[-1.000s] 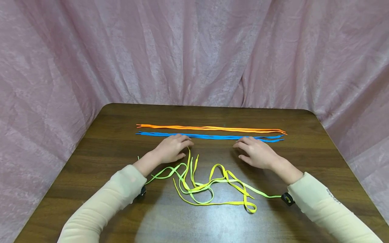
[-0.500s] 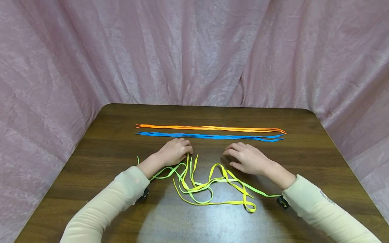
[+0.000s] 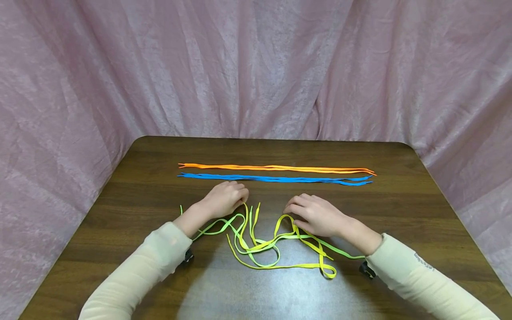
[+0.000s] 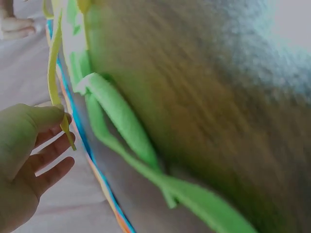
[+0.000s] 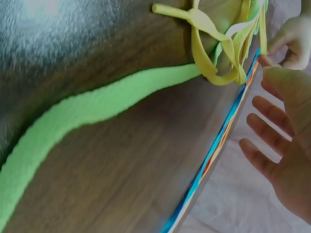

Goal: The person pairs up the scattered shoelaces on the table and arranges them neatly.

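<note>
A tangle of yellow shoelace (image 3: 298, 266) and light green shoelace (image 3: 340, 252) lies in the middle of the table in the head view. Above its left part, my left hand (image 3: 224, 198) pinches one yellow end between thumb and index finger; the left wrist view shows the tip of this yellow shoelace (image 4: 52, 77) poking out past the fingers. My right hand (image 3: 318, 215) hovers at the top of a yellow loop on the right, fingers spread and loosely bent in the right wrist view, with nothing gripped. Part of the green shoelace passes under each forearm.
Beyond the hands, blue shoelaces (image 3: 272, 179) lie straight across the brown wooden table (image 3: 132, 195). Parallel and farther back are orange shoelaces (image 3: 272, 168). A pink curtain (image 3: 256, 66) hangs behind the table's far edge and along the sides.
My left hand has drawn back from the blue shoelaces and taken hold of the yellow end. My right hand has moved left and nearer, from the blue shoelaces to the yellow loop.
</note>
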A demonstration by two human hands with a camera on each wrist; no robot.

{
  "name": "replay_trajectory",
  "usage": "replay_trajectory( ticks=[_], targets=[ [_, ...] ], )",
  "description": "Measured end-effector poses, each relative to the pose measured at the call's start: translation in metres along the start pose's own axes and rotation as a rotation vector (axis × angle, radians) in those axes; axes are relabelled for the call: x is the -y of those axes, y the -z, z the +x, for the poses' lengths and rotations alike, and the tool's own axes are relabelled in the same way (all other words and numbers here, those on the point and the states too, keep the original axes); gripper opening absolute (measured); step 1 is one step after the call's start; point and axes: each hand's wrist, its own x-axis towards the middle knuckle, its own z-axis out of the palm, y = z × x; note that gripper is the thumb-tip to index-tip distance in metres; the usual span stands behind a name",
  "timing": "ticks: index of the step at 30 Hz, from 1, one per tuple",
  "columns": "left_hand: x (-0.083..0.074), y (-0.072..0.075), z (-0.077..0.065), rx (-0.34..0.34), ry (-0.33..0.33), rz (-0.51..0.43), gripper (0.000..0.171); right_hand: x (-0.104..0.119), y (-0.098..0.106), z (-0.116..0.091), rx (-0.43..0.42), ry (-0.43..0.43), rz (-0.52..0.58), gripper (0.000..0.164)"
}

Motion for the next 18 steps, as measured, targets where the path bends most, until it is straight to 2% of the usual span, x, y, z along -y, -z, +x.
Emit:
replay_trajectory(
  ticks=[6, 12, 18],
  targets=[
    [-0.001, 0.014, -0.007, -0.051, 0.014, 0.003, 0.023, 0.008, -0.001, 0.002, 0.038, 0.019, 0.018, 0.02],
    [-0.002, 0.024, -0.018, -0.082, 0.03, 0.028, 0.021, 0.013, -0.005, 0.004, 0.034, 0.065, -0.003, 0.017],
    [-0.001, 0.035, -0.033, -0.097, 0.059, 0.034, 0.021, 0.015, -0.008, 0.002, 0.07, 0.054, -0.042, 0.018]
  ],
)
